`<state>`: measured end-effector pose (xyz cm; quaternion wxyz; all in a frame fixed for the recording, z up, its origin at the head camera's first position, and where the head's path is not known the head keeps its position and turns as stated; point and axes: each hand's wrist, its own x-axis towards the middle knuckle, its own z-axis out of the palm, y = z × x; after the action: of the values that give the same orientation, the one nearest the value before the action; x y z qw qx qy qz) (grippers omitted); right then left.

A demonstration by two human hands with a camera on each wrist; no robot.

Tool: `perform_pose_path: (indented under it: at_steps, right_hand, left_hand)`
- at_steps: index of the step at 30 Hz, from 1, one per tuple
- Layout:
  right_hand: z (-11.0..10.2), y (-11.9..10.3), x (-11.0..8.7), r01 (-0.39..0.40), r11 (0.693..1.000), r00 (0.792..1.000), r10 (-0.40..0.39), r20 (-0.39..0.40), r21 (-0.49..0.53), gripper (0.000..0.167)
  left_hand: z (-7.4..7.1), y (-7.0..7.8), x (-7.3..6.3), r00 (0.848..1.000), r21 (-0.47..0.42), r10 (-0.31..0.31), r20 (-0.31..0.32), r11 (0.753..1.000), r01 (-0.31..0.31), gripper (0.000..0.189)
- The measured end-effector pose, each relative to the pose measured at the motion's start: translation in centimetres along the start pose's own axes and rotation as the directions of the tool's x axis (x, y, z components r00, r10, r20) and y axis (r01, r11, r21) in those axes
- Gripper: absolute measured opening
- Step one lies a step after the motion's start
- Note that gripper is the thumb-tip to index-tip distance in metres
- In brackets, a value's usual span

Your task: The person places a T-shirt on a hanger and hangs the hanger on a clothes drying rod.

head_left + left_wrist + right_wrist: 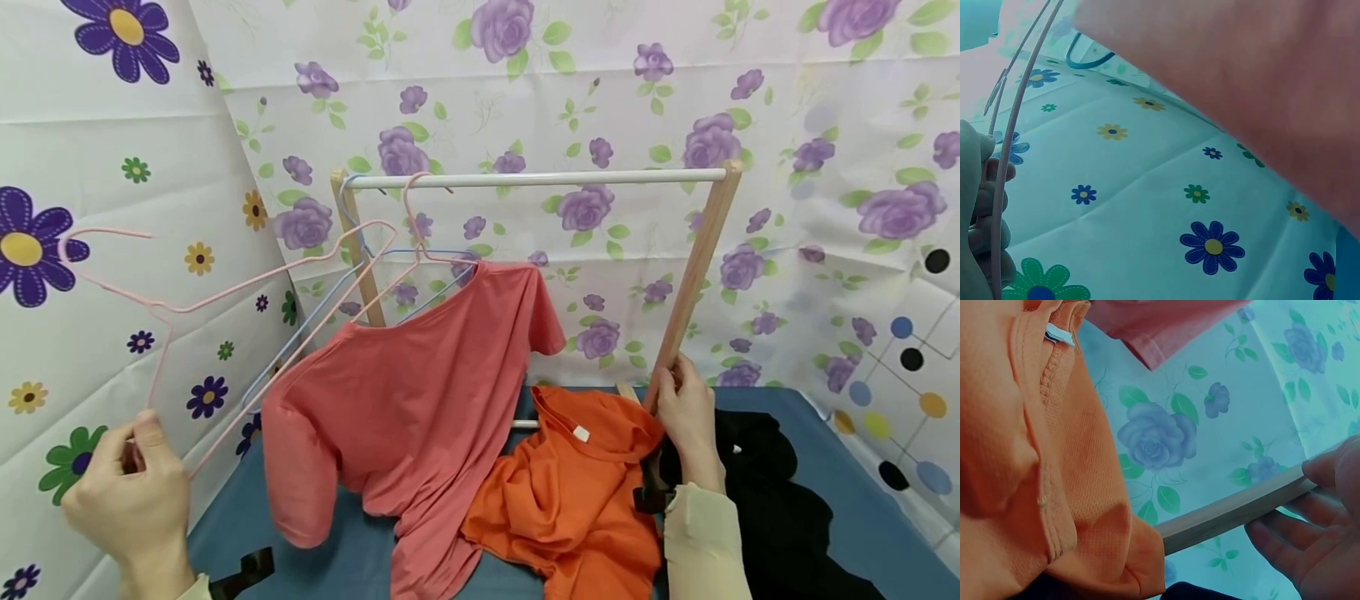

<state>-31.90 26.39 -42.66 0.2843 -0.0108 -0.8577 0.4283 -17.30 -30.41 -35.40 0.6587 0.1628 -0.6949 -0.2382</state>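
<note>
At the lower left of the head view the left hand point(127, 492) pinches the bottom wire of a pink wire hanger point(225, 293), fingers curled round it; the hanger stretches up and right from the hand, its hook at the far left against the flowered backdrop, its far shoulder near the rack; in the left wrist view the fingers point(985, 206) at the left edge close on the thin wire. In the lower centre right, the right hand point(686, 417) grips the right wooden post point(693, 275) of the small clothes rack, fingers wrapped about it near its foot. A salmon T-shirt point(405, 400) hangs from another pink hanger on the white rail point(540, 177), mid-frame; beside it hangs a bare blue hanger point(352, 242); an orange T-shirt point(570, 492) lies crumpled on the blue tabletop point(832, 467), just left of the right hand; a black garment point(765, 475) lies to its right.
</note>
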Motion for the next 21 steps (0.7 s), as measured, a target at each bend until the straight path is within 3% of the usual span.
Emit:
perform_pose_path:
  at_steps: [13,21]
  right_hand:
    - [-0.7,0.4,-1.2,-0.021,0.999,0.996,0.024,0.087,-0.033,0.048]
    - [-1.6,0.6,-1.8,-0.017,0.995,0.996,0.025,0.083,-0.099,0.043]
  left_hand:
    - [-1.0,0.9,0.3,1.000,-0.064,-0.029,0.003,0.998,0.029,0.038]
    - [-1.1,2.1,0.1,1.000,-0.149,0.004,0.030,0.989,0.001,0.033]
